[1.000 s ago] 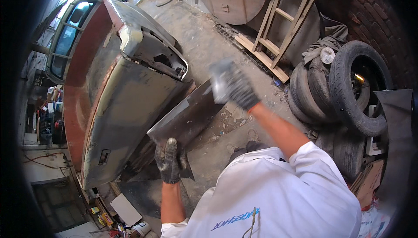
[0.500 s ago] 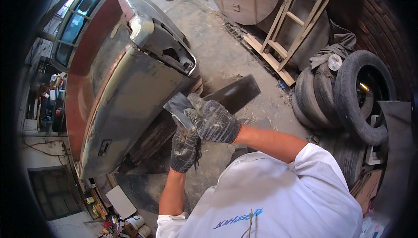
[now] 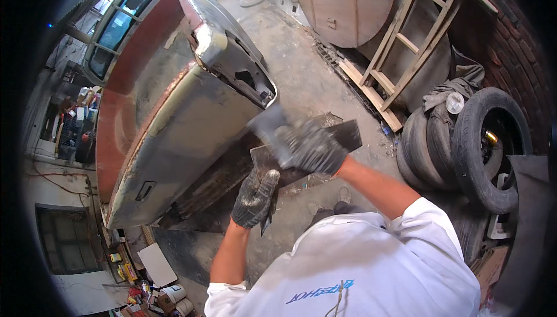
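Both hands wear dark knitted work gloves and sit close together over a dark metal sheet (image 3: 325,143) that stands propped on edge beside an old vehicle body. The left hand (image 3: 255,198) is clamped on the lower corner of the sheet, fingers curled round its edge. The right hand (image 3: 310,146) is smeared with motion blur, closed round a grey tool (image 3: 268,124) whose head shows as a pale blur just above the glove; what kind of tool it is I cannot tell. It is just over the upper edge of the sheet, near the vehicle's rear corner.

The sheet leans against the lower side of the stripped car body (image 3: 174,102), a shell with red-brown primer along its flank, bare grey metal lower down and an open dark cavity at the near corner. Its windows show at the far end.

The concrete floor (image 3: 301,67) is dusty and littered. Off to the person's right, a stack of worn tyres (image 3: 481,143) leans against a brick wall, with a grey rag draped over the top. A wooden ladder (image 3: 406,44) leans behind them, next to a large round wooden panel (image 3: 342,4). Down at the lower left, cans and small boxes (image 3: 156,296) lie in a heap on the floor.
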The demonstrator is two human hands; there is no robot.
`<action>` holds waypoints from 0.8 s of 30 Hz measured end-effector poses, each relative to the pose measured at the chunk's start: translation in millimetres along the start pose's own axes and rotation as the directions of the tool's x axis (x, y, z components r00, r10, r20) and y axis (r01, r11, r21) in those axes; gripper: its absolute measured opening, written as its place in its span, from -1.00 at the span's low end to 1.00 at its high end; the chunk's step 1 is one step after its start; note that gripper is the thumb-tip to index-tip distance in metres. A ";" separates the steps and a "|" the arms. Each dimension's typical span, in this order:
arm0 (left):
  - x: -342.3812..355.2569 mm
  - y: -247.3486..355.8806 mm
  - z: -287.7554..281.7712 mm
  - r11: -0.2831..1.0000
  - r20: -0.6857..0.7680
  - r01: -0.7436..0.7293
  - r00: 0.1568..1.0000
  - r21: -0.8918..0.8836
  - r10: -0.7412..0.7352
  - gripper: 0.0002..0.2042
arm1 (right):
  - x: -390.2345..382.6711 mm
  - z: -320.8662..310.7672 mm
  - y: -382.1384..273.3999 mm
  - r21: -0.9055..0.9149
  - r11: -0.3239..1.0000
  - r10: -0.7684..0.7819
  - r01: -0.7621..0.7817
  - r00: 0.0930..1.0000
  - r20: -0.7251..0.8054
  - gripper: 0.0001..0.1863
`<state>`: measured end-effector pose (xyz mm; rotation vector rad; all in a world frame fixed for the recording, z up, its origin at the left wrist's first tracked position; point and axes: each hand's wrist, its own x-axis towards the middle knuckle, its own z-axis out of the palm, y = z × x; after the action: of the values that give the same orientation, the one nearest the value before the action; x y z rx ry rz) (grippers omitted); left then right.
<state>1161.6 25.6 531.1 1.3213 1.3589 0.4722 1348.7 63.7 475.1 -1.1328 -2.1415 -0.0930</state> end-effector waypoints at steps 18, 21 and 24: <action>-10.6 23.4 -18.3 0.933 0.187 -0.177 0.975 0.315 0.122 -0.70 | -49.9 32.7 55.9 -0.388 0.897 -0.204 0.211 0.977 0.060 -0.62; -7.2 32.3 -14.3 0.832 0.283 -0.266 0.949 0.487 0.138 -0.67 | -44.4 39.0 35.9 -0.162 0.972 -0.164 0.172 0.984 0.063 -0.65; -15.9 32.2 -24.9 0.729 0.278 -0.403 0.914 0.552 0.295 -0.61 | -43.0 23.0 43.9 0.438 0.731 0.414 -0.523 0.850 0.325 -0.61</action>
<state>1149.4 31.0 572.7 2.1254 1.1469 0.1583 1384.9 69.1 420.7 -1.3503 -1.7998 0.8227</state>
